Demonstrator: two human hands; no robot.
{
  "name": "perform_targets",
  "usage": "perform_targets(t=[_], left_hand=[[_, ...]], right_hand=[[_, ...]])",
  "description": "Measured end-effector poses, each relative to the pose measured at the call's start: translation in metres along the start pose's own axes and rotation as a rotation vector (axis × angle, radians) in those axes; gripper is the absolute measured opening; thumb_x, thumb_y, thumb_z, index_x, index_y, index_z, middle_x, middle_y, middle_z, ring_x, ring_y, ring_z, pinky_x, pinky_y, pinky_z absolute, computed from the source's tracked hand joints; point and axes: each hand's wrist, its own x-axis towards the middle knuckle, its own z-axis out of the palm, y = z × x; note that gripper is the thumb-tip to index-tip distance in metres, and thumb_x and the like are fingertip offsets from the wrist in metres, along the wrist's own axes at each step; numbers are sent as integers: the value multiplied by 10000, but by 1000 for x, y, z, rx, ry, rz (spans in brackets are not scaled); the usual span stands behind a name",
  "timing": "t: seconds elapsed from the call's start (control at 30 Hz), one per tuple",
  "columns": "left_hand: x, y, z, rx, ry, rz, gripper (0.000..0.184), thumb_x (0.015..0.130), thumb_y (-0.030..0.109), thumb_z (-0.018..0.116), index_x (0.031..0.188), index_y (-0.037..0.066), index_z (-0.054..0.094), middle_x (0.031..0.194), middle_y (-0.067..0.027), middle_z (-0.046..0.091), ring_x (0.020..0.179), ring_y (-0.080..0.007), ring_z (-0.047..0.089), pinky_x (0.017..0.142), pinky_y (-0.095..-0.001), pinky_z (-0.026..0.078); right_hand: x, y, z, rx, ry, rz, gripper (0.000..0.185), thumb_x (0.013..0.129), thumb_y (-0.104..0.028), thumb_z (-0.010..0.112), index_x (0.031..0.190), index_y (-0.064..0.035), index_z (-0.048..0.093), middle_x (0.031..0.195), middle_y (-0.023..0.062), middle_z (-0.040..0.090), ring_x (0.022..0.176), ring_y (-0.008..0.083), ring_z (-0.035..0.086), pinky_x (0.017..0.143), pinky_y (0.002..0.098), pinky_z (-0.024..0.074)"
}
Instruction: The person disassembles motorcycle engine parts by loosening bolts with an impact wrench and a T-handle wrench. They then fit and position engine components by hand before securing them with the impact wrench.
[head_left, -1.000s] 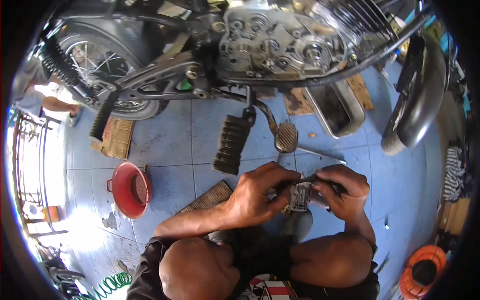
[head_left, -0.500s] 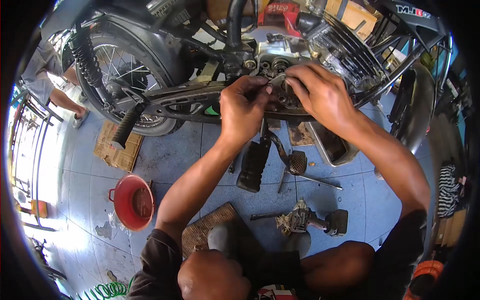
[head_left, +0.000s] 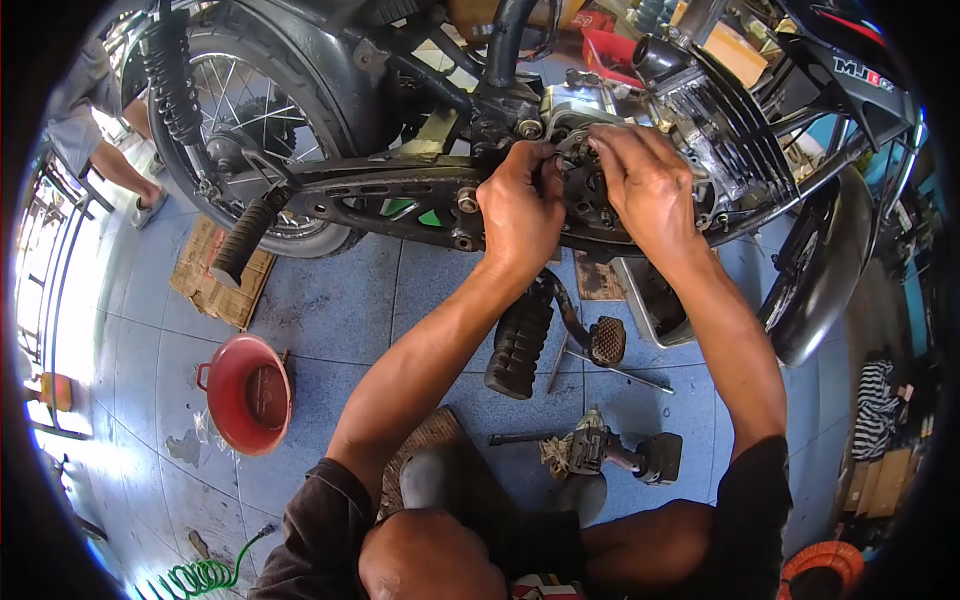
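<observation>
Both of my hands work at the opened side of a motorcycle engine [head_left: 578, 100], near the top middle of the view. My left hand [head_left: 522, 208] has its thumb and fingers pinched together at the left of the opening. Opposite it, my right hand [head_left: 648, 185] curls its fingertips down onto the inner parts, close to the left fingertips. Whatever small piece lies in either pinch is hidden by the fingers. The finned cylinder [head_left: 715, 125] rises right of my right hand. Below the left wrist hangs a black rubber footpeg [head_left: 520, 345], beside a ribbed pedal [head_left: 606, 340].
On the tiled floor lie a cordless impact wrench [head_left: 600, 447], a thin metal T-shaped tool [head_left: 625, 377] and a red basin [head_left: 225, 410]. A metal tray [head_left: 640, 310] stands under the engine. A green coiled hose [head_left: 205, 575] is at lower left. Another person's leg [head_left: 125, 175] shows at left.
The view has shifted, so the motorcycle sits further right. A small flat metal piece showed between my fingertips before; now it is out of sight, and my hands are closer against the engine.
</observation>
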Motion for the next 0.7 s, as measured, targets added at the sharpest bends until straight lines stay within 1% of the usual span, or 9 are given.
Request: perform_targets(t=[0.03, 0.07, 0.1, 0.17, 0.23, 0.37, 0.47, 0.53, 0.7], left_hand=[[0, -1, 1, 51, 24, 50, 109, 844, 4, 644, 952, -7, 629, 785, -122, 701, 676, -147, 674, 628, -284, 511], [1, -1, 2, 101, 46, 101, 113, 847, 15, 645, 956, -7, 631, 788, -130, 699, 675, -151, 672, 627, -288, 511], [1, -1, 3, 100, 45, 99, 113, 847, 15, 645, 956, -7, 631, 788, -130, 699, 675, -151, 672, 627, -288, 511], [0, -1, 4, 150, 69, 162, 125, 853, 38, 643, 969, -8, 637, 782, -145, 691, 676, -191, 677, 636, -302, 513], [0, -3, 6, 137, 70, 173, 135, 848, 40, 645, 974, -8, 640, 788, -151, 688, 682, -212, 680, 645, -310, 516], [0, 0, 5, 180, 62, 206, 176, 816, 44, 667, 981, -14, 645, 813, -170, 678, 711, -271, 684, 668, -332, 526], [0, 2, 3, 197, 37, 216, 193, 795, 38, 676, 977, -20, 645, 842, -184, 674, 740, -293, 684, 676, -351, 532], [0, 1, 3, 203, 37, 237, 202, 790, 37, 677, 982, -17, 643, 854, -189, 673, 749, -311, 680, 681, -360, 532], [2, 1, 1, 226, 9, 296, 232, 775, 40, 686, 996, -8, 633, 876, -197, 664, 779, -366, 662, 691, -395, 531]], right_hand=[[0, 0, 1, 58, 16, 75, 133, 811, 11, 666, 940, -15, 688, 905, 141, 690, 814, 300, 677, 731, 359, 539], [1, -1, 0, 58, 14, 77, 133, 811, 11, 666, 940, -15, 688, 905, 141, 690, 814, 300, 677, 731, 359, 539], [2, -3, -2, 71, 6, 123, 123, 817, 0, 664, 935, -18, 692, 900, 141, 694, 816, 297, 679, 728, 353, 537], [1, -5, -3, 83, -4, 172, 114, 823, -11, 661, 931, -22, 696, 895, 141, 698, 818, 294, 682, 726, 348, 535], [0, -6, -3, 125, 13, 267, 149, 804, -17, 643, 951, -23, 666, 893, 162, 676, 810, 354, 658, 721, 404, 533], [-2, -7, 2, 99, 45, 240, 157, 800, -16, 647, 955, -26, 671, 874, 171, 671, 801, 363, 657, 705, 412, 531], [-4, -7, 5, 83, 73, 193, 188, 795, -3, 648, 980, -23, 671, 883, 176, 667, 804, 364, 653, 716, 409, 529], [-4, -10, 2, 126, 31, 230, 219, 794, 22, 631, 1009, -6, 664, 911, 184, 663, 850, 365, 641, 759, 414, 520], [-12, -14, 0, 88, -4, 188, 285, 796, 43, 601, 1074, 8, 651, 969, 192, 660, 925, 368, 618, 825, 425, 501]])
